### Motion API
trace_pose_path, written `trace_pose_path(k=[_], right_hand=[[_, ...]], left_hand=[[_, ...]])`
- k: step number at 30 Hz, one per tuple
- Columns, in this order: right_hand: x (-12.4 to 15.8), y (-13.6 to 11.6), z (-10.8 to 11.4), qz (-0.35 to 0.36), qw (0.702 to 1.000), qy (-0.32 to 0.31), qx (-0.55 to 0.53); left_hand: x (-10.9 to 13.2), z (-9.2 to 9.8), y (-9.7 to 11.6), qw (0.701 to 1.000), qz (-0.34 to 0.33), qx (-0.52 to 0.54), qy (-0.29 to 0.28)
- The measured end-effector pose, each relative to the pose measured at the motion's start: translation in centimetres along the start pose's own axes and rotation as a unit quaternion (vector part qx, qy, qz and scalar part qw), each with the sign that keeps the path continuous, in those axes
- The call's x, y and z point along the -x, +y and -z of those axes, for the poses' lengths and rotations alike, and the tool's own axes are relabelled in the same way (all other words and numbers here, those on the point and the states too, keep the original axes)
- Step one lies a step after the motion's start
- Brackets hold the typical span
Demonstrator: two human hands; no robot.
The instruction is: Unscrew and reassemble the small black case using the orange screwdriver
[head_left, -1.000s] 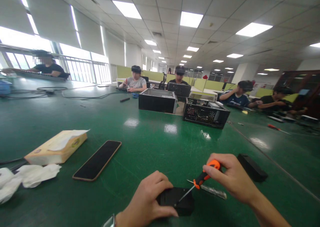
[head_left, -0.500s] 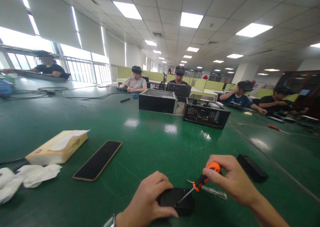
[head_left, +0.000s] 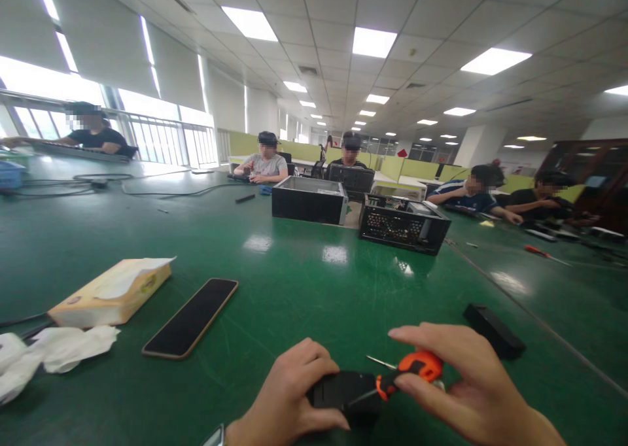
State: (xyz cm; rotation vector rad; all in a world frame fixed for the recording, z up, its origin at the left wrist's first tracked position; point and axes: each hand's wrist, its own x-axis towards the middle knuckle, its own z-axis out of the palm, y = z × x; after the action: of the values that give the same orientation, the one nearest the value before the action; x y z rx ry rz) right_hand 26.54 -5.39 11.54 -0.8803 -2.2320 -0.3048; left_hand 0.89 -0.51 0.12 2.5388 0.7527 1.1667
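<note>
My left hand (head_left: 294,390) grips the left side of a small black plastic case (head_left: 336,388) on the table, thumb at its near edge. An orange and black screwdriver (head_left: 424,365) slants low over the case, its shaft reaching the case's top near the middle. My right hand (head_left: 471,384) has its thumb against the screwdriver's handle, with the index finger raised off it; the other fingers are mostly hidden. Behind the handle lies a second, thin screwdriver (head_left: 380,361), mostly covered now. A black block-shaped part (head_left: 494,330) rests beyond my right hand.
A phone (head_left: 191,318), a tissue pack (head_left: 112,292) and crumpled tissues (head_left: 73,348) lie at left on the green table (head_left: 294,289). Two computer cases (head_left: 309,201) stand farther back. Another orange screwdriver (head_left: 540,252) lies far right. Several people sit around the table.
The orange screwdriver's handle has tipped lower and to the right. My right hand has shifted down, its index finger straightening away from the handle. My left hand and the case stay put.
</note>
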Motion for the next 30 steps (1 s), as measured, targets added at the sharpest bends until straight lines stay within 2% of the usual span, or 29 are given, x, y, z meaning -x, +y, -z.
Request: trace_pose_path(k=[3,7,10,14,24,30], right_hand=[[-0.3,0.0,0.4,0.000,0.999,-0.025,-0.026],[-0.4,0.2,0.8,-0.014,1.000,-0.013,0.001],[-0.4,0.2,0.9,-0.020,0.999,-0.039,-0.015],[-0.4,0.2,1.2,-0.020,0.999,-0.036,-0.007],[-0.5,0.3,1.4,-0.031,0.995,-0.086,-0.028],[-0.4,0.3,1.3,-0.024,0.996,-0.081,-0.016]], left_hand=[[0.1,-0.1,0.0,1.000,0.001,-0.002,0.001],[0.0,-0.1,-0.1,1.000,0.004,-0.002,-0.002],[0.0,0.0,-0.1,1.000,0.004,-0.003,-0.002],[0.0,0.0,0.0,1.000,0.005,0.000,0.000],[0.0,0.0,0.1,1.000,0.005,0.003,-0.002],[0.0,0.1,0.1,1.000,0.003,0.000,-0.005]])
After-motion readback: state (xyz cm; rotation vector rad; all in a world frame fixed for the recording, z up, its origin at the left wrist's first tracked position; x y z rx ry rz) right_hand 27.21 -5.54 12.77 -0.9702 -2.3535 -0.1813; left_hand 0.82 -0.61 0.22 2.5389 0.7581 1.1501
